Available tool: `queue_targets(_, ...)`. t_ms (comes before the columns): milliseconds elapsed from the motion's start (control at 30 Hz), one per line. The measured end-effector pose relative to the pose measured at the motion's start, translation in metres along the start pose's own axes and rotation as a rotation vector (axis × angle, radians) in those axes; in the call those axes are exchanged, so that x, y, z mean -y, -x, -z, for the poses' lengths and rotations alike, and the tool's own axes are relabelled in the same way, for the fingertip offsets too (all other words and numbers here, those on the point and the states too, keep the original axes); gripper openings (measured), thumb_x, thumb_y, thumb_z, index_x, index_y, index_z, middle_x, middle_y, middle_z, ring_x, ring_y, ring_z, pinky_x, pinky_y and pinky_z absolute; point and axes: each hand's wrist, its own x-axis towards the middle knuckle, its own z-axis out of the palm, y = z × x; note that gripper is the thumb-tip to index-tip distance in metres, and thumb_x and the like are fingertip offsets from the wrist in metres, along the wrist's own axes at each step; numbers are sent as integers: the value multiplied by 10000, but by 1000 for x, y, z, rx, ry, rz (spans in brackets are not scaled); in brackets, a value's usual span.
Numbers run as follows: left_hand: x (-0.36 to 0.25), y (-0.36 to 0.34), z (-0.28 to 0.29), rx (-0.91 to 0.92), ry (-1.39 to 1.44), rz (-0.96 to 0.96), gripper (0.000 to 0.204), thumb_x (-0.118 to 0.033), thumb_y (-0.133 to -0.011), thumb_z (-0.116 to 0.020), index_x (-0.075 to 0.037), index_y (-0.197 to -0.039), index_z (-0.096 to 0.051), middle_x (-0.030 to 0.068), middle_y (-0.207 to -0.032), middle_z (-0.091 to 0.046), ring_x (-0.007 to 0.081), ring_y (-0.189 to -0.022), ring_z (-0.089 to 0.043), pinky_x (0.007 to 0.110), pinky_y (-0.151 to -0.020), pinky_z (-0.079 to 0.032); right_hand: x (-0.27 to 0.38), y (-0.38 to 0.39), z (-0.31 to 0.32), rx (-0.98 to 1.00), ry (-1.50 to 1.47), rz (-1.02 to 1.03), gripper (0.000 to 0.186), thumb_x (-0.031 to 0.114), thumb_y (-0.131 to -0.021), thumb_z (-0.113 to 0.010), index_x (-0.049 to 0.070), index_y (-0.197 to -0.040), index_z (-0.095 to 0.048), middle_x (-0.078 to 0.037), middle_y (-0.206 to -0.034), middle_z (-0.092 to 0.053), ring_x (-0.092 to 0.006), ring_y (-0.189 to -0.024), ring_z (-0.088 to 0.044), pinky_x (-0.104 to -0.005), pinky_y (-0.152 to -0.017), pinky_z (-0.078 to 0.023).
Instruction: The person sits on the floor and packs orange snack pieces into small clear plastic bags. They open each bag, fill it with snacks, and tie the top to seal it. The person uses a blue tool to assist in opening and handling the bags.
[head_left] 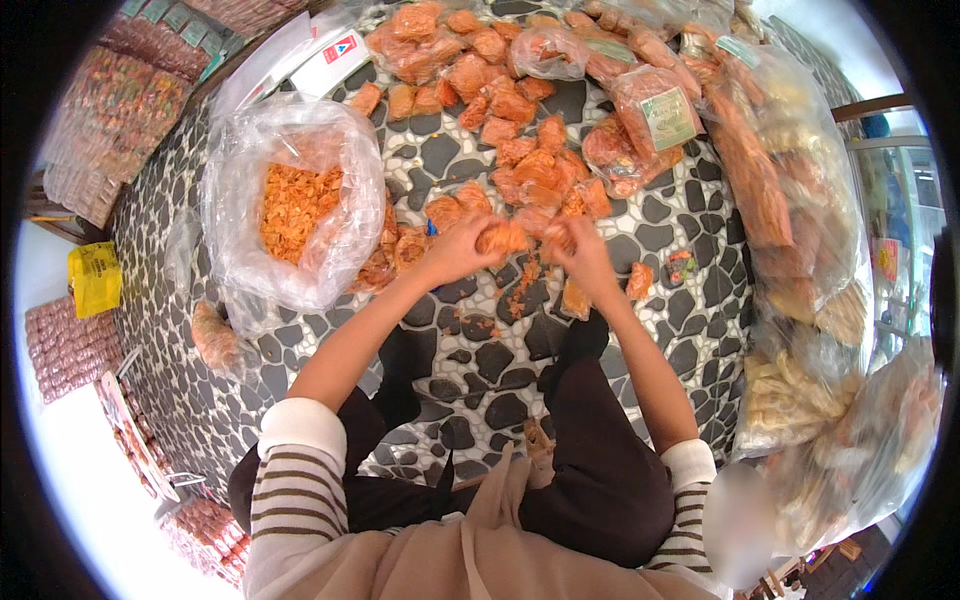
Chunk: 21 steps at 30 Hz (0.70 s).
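Note:
My left hand is closed around a small clear bag of orange chips, held a little above the floor. Close to its right, my right hand has its fingers closed on another small bag of orange chips, somewhat smeared by motion. Orange crumbs lie on the floor below and between the hands. Just beyond them spreads a pile of similar filled bags. To the left stands a large clear plastic sack, its mouth wide and loose orange chips inside.
Big filled plastic sacks line the right side. A larger labelled bag lies at the far right of the pile. White boxes sit at the far left. A yellow bag and stacked packets stand along the left. The floor is black-and-white stone pattern.

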Motion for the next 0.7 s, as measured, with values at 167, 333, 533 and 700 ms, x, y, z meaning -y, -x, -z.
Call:
queue_targets(167, -22, -52, -29, -473, -353, -62, 469, -271, -813, -598, -58, -1199, -438, 183, -1101, -416, 340, -1058, -437, 411, -893, -372, -34, -16, 35, -291, 108, 69, 416, 96, -711, -687, 35, -1086, -518, -161, -1027, -516, -345, -979, -502, -380, -846, -419)
queue_targets(333, -32, -46, -76, -316, -199, -168, 386, -201, -818, -613, -48, -1130, -445, 167, -1054, -407, 317, -978, -465, 389, -856, -389, -70, 32, 38, 117, 296, -238, 501, 102, -655, -728, 21, -1086, -485, -169, -1011, -503, -361, -964, -499, -418, -830, -411)
queue_targets(533, -44, -44, -128, -195, -58, -147, 405, -181, -823, -619, -55, -1171, -456, 120, -1073, -474, 282, -1027, -491, 361, -867, -410, -81, 50, 13, 90, 287, -277, 499, 120, -622, -759, -1, -1042, -518, -190, -1048, -506, -359, -938, -530, -413, -778, -447)
queue_targets(700, -52, -56, -114, -104, 633, 19, 451, -214, -829, -629, -58, -1217, -460, 103, -1147, -541, 189, -991, -557, 313, -822, -459, -55, 42, 19, 57, -210, -236, 516, 121, -668, -740, 7, -1110, -501, -192, -1076, -490, -355, -942, -535, -398, -732, -481)
